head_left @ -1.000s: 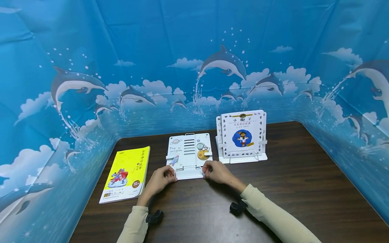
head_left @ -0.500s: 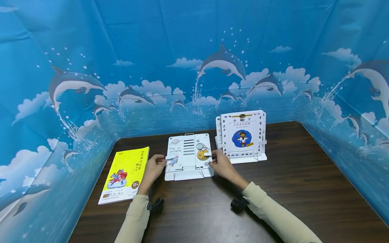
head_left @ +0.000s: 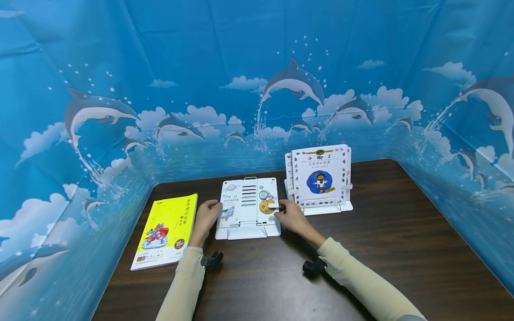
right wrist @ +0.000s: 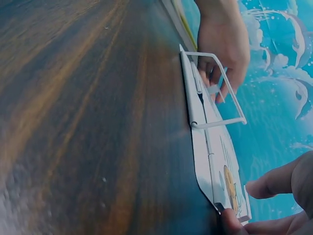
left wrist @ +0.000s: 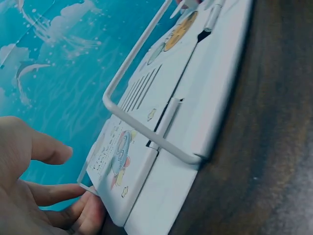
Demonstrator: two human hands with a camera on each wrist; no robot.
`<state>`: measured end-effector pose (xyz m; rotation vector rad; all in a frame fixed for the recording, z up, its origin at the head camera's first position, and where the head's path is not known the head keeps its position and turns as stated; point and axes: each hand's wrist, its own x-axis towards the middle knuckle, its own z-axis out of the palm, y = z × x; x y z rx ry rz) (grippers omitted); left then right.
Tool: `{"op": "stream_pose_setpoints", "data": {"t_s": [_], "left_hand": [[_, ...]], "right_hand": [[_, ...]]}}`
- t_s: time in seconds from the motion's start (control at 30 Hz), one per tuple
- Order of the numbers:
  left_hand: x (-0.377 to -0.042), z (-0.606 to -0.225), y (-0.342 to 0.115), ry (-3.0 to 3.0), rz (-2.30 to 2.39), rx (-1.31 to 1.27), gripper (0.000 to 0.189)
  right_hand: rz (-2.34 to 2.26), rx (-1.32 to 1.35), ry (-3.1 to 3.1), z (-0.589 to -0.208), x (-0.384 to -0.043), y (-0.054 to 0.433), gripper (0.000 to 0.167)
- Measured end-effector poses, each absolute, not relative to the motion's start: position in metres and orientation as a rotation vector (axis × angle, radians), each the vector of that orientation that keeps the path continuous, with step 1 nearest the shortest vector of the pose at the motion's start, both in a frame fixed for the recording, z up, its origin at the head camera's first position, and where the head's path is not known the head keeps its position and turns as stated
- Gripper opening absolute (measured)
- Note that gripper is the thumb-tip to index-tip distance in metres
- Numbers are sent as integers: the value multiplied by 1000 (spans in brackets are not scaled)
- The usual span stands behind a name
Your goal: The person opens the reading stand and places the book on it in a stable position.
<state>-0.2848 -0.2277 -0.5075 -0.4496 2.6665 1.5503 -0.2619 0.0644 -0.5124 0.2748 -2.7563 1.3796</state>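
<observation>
A white book stand [head_left: 249, 209] printed with "Tiny universe", a planet, a rocket and an astronaut lies low on the dark table. Its wire page holder [left wrist: 146, 129] sticks up at the front. At the stand's left edge, my left hand [head_left: 206, 218] holds the small side clip [left wrist: 88, 188] with its fingertips; one digit stands off from the stand in the left wrist view. On the opposite edge my right hand [head_left: 295, 218] has fingertips on either side of the right clip [right wrist: 248, 205], one of them at the plate's corner.
To the left lies a yellow-and-white book [head_left: 166, 232], close beside my left hand. A second white stand [head_left: 347, 207] at the back right bears a white picture book [head_left: 320, 162] upright. A blue dolphin-print backdrop [head_left: 225, 98] rises behind the wooden table [head_left: 385, 236].
Both hands have moved from the wire holder at the stand's front up to its side clips. The left clip now juts out less, and the stand sits slightly nearer and further left.
</observation>
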Motion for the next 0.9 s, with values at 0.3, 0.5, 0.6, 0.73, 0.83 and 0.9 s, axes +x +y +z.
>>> {"op": "stream_pose_setpoints", "data": {"t_s": [0.3,0.5,0.6,0.73,0.83,0.9], "left_hand": [[-289,-510,-229,2546,1656,-397,56],[-288,-512,-230,2540,1687,-419,54],[-287,-511,-229,2539,1686,-447,55],[-286,-509,-228,2528,1688,-474,55],[-287,-507,-229,2528,1719,-477,53],[-287,-505,-228,2532,1750,-480,52]], "right_hand": [[1384,268,-2780,-513,-263,59,39],[1375,220,-2807,-514,-260,57,51],[1392,208,-2798,-514,-259,57,52],[1412,195,-2773,-515,-259,57,50],[1432,216,-2732,-514,-260,56,45],[1452,226,-2716,-513,-260,56,44]]}}
